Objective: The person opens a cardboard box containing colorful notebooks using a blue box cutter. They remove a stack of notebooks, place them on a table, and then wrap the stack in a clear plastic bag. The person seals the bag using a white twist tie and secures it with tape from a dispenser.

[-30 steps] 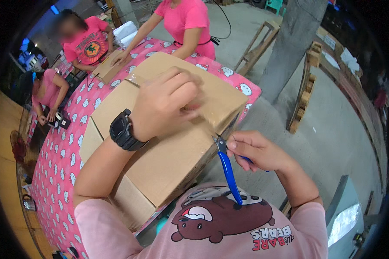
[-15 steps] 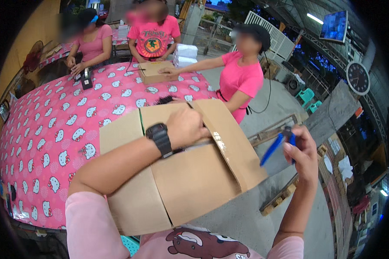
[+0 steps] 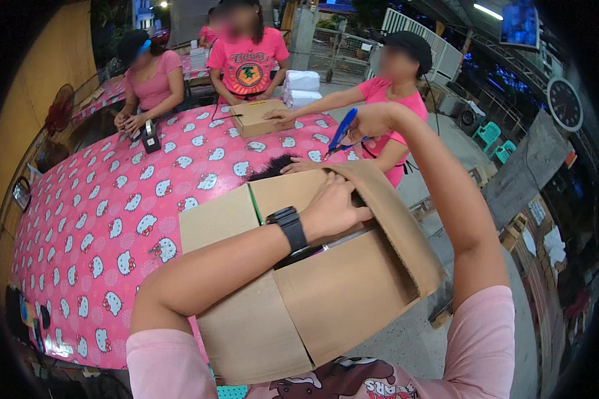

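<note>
A large brown cardboard box [image 3: 339, 299] rests at the near edge of the table, its top flaps partly lifted. My left hand [image 3: 336, 211], with a black watch on the wrist, reaches in under a raised flap and presses on the cardboard there. My right hand [image 3: 373, 123] is raised above the box's far side and grips a pair of blue-handled pliers [image 3: 343, 133], its tip pointing down toward the table.
The table [image 3: 113, 226] has a pink cloth with white cartoon faces. Three people in pink shirts sit around its far side; one holds a smaller box [image 3: 259, 116]. A black tape dispenser [image 3: 151, 139] stands at the far left. Concrete floor lies to the right.
My right hand has lifted the pliers from beside the box to above its far edge. My left hand has moved from the flap's top to under the raised flap.
</note>
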The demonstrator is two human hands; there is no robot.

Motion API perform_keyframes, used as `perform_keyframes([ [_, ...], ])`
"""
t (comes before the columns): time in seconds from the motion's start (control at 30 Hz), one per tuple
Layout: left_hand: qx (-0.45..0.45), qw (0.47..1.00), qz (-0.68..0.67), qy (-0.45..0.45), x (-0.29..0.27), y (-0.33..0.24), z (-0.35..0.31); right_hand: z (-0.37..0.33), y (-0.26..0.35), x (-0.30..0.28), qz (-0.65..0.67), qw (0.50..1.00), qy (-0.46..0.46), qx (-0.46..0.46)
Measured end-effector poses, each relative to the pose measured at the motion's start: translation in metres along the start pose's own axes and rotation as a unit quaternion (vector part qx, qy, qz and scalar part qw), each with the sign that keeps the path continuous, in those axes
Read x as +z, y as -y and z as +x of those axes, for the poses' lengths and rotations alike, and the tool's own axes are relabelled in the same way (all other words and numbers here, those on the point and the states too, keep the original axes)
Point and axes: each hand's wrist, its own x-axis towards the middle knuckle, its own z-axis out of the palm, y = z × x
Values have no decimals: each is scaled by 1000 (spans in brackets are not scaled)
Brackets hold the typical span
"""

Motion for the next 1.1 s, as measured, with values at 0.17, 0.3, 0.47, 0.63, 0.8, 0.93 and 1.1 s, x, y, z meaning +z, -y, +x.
perform_keyframes([
  [0.17,-42,993,-103,-41,15,-6,8,46,4,-29,2,994,101,40],
  [0.3,-12,991,-123,-59,22,0,6,88,-12,-21,-7,991,128,26],
  [0.47,-8,990,-124,-60,18,5,3,77,25,-28,-5,981,185,58],
  [0.63,2,991,-133,-19,18,-8,8,105,-19,-26,-66,969,236,16],
  [0.8,234,961,49,-136,-16,-22,38,117,2,-29,-155,946,284,-19],
  [0.93,241,955,115,-127,-28,-20,40,54,-9,-59,-159,979,101,-77],
  [1.1,-162,966,192,-55,-41,1,42,-65,-11,-41,25,946,-323,-7],
])
